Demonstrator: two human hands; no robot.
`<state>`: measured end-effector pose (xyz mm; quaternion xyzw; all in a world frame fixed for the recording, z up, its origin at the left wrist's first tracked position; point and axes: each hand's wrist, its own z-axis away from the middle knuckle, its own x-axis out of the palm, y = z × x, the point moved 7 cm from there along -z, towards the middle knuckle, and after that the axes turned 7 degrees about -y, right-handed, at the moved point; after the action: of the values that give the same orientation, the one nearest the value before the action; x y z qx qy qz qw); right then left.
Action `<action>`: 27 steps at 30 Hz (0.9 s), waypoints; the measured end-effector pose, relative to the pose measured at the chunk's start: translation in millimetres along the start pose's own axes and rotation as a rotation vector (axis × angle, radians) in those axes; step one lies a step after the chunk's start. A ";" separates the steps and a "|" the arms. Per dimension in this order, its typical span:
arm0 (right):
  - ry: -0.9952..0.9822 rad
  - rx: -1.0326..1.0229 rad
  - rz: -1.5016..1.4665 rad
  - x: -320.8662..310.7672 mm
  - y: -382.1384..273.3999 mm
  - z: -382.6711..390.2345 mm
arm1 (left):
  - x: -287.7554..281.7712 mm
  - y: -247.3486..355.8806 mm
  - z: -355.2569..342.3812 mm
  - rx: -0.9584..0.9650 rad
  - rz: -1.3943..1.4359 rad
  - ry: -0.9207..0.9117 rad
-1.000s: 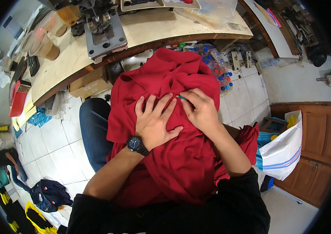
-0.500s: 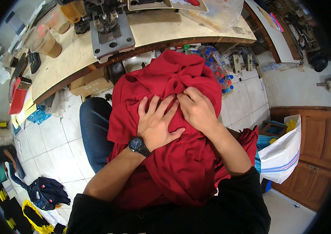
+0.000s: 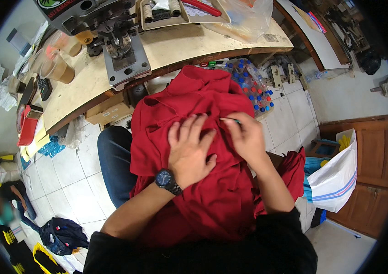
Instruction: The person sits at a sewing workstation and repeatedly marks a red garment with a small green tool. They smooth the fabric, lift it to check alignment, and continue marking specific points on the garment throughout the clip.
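Note:
A red garment (image 3: 194, 205) lies bunched over my lap, with a folded, collar-like opening at its far end. My left hand (image 3: 189, 153), a dark watch on its wrist, rests on the cloth with fingers stretched out. Just to its right, my right hand (image 3: 249, 139) is closed in a pinch, slightly blurred. From its fingertips shows a thin small tool (image 3: 236, 121) with a pale tip and a green part; its exact kind is not clear. The tip points toward the cloth fold beside my left fingers.
Ahead stands a worktable (image 3: 175, 50) bearing a sewing machine (image 3: 125, 59), plastic cups (image 3: 58, 69) and a tray of tools (image 3: 205, 17). Bottles (image 3: 255, 89) with blue and red caps lie beneath. A white sack (image 3: 333, 178) stands at right; a dark backpack (image 3: 62, 235) lies at left.
My right hand has moved a little right, away from my left fingers, and the thin tool now shows in its pinch. My left hand has shifted slightly toward me. The view has tilted a little.

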<state>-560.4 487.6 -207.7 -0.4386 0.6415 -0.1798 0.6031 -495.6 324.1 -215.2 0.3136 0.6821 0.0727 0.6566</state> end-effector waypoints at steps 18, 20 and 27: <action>0.346 0.167 -0.223 -39.5 31.8 122.5 | -16.2 3.1 -6.6 0.167 0.264 0.054; 0.265 0.054 -0.064 -20.5 -9.3 83.3 | -24.5 -33.6 -19.7 0.148 0.183 0.101; 0.086 0.134 0.272 22.0 -7.2 11.7 | -24.2 -44.6 -33.6 0.138 0.108 0.030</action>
<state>-544.5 470.0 -218.3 -0.2984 0.7067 -0.1575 0.6218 -543.5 286.6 -213.1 0.3935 0.6773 0.0657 0.6181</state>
